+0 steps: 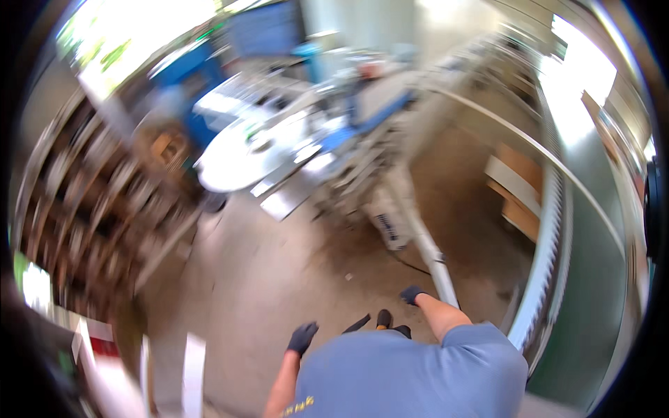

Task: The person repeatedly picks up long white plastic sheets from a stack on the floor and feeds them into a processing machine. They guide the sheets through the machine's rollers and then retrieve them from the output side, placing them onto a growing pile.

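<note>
My left hand (302, 338), in a dark glove, hangs at my left side above the floor. My right hand (412, 295), gloved alike, is held out low on my right, beside a pale slanting post (437, 268); I cannot tell whether it touches it. Nothing is visible in either hand, and the fingers are too blurred to make out. Between the hands, one dark shoe (383, 318) shows past my grey-blue shirt (404, 369).
Ahead stands a cluttered workstation with a round white tabletop (240, 157) and a blue cabinet (191, 80). A rack (90, 202) fills the left. Cardboard pieces (519, 184) lie right, near a long green-grey machine bed (592, 279) with a toothed edge. White boards (193, 376) stand lower left.
</note>
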Demonstrator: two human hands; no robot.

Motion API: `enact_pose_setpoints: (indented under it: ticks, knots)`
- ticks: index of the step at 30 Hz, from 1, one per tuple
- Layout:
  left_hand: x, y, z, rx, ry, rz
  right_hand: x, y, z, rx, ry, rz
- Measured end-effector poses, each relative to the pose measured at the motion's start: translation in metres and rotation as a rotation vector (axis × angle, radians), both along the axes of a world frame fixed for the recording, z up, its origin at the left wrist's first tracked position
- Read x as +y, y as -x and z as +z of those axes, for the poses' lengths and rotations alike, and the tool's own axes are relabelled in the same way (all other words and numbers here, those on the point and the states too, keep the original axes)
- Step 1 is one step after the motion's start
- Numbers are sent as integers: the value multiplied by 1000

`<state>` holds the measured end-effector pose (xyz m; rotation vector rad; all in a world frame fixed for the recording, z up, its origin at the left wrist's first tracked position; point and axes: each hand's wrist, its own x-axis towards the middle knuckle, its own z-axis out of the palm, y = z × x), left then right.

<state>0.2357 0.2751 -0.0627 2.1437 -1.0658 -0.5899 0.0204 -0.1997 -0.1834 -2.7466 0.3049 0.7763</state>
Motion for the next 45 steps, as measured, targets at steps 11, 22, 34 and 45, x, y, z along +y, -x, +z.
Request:
enact_pose_setpoints:
  ticks: [11,22,34,45]
  knots:
    - [347,212,-60,286,-279,934,268,-155,77,184,-589,167]
    - [302,427,-116,381,-436,1528,698,-308,245,-238,-813,1068]
    - [181,389,-53,1268,628,2431,975,-331,201,-147,-343,1418]
    - [374,294,-41,611,396,2214,893,-348,191,-113,-324,1386]
